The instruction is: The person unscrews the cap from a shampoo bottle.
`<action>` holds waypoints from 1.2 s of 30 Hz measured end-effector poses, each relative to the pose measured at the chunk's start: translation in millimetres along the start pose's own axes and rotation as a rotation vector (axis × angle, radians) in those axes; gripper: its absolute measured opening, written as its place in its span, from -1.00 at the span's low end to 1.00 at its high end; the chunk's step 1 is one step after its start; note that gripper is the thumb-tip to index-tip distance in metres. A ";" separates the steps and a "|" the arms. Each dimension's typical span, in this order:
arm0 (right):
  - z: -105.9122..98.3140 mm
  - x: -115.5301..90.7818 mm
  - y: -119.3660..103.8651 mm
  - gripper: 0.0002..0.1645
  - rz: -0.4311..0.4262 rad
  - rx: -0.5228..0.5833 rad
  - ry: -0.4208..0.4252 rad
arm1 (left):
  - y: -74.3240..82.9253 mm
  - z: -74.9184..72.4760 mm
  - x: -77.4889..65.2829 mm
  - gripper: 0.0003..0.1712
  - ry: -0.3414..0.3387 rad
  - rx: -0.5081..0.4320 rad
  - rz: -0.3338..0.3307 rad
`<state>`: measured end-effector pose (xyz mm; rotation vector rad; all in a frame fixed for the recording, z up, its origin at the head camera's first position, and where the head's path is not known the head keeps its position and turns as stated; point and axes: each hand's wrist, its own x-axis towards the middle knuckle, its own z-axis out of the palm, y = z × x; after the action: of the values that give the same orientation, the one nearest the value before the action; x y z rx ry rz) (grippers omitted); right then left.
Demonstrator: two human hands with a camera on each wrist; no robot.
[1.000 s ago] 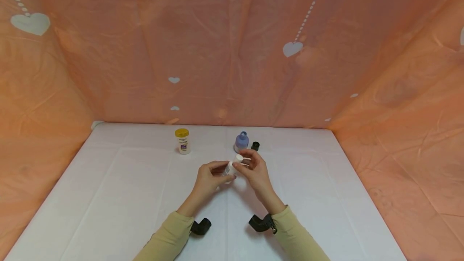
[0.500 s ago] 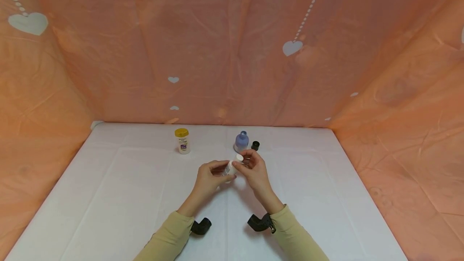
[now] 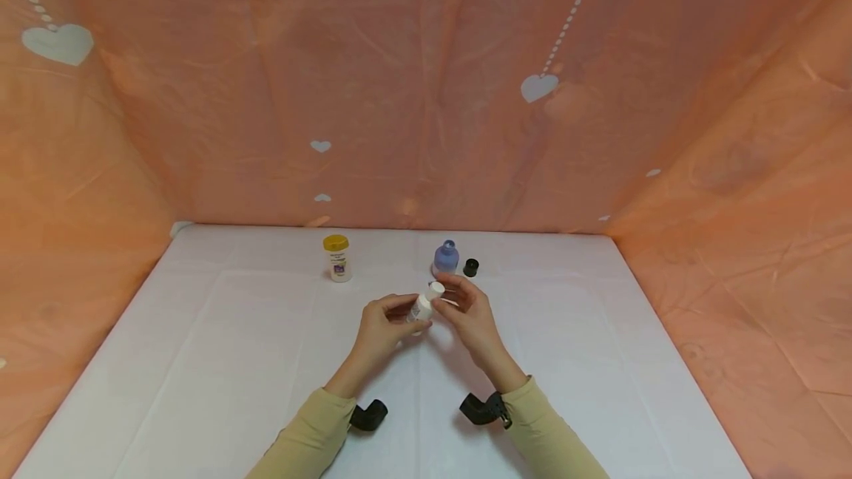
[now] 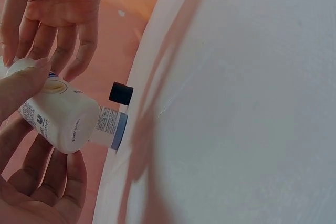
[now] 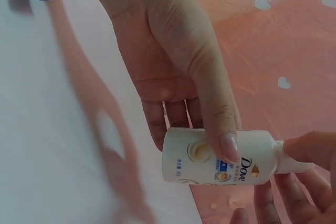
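A small white Dove bottle (image 3: 419, 310) is held tilted above the table, its top leaning up to the right. My left hand (image 3: 380, 330) grips the bottle's body, its thumb lying across the label in the right wrist view. At the other end is the white cap (image 5: 290, 166), where the thumb and fingers of my right hand (image 3: 474, 318) pinch it from the side. Seen from the left wrist, the bottle's rounded base (image 4: 79, 129) faces the camera and the cap is mostly hidden by fingers.
Behind the hands stands a blue bottle (image 3: 445, 260), a black cap (image 3: 471, 267) beside it on the right. A white container with a yellow lid (image 3: 338, 263) stands further left. Orange cloth with white hearts (image 3: 419, 94) walls in the white table (image 3: 233, 361).
The right thumb and fingers have shifted slightly at the cap, showing more of the bottle's shoulder. The left hand keeps its grip, and both hands stay in nearly the same place.
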<state>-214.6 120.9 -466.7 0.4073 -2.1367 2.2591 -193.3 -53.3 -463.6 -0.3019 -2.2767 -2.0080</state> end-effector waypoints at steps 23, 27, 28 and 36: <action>15.8 -6.0 -24.3 -0.59 0.041 -0.036 0.094 | -0.2 1.3 0.0 -0.50 -0.008 -0.016 -0.013; 16.1 -6.4 -24.4 -0.63 0.045 -0.039 0.107 | -1.4 1.4 -0.5 -0.50 -0.015 -0.016 -0.013; 15.9 -6.5 -24.5 -0.63 0.045 -0.042 0.107 | -1.8 1.3 -0.5 -0.50 -0.015 -0.017 -0.013; 12.8 -7.5 -26.3 -0.57 0.026 -0.084 0.066 | -2.9 0.5 -0.4 -0.50 -0.005 -0.024 -0.026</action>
<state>-200.2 111.5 -441.9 0.2996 -2.2074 2.1541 -193.5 -53.3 -466.6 -0.2810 -2.2726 -2.0497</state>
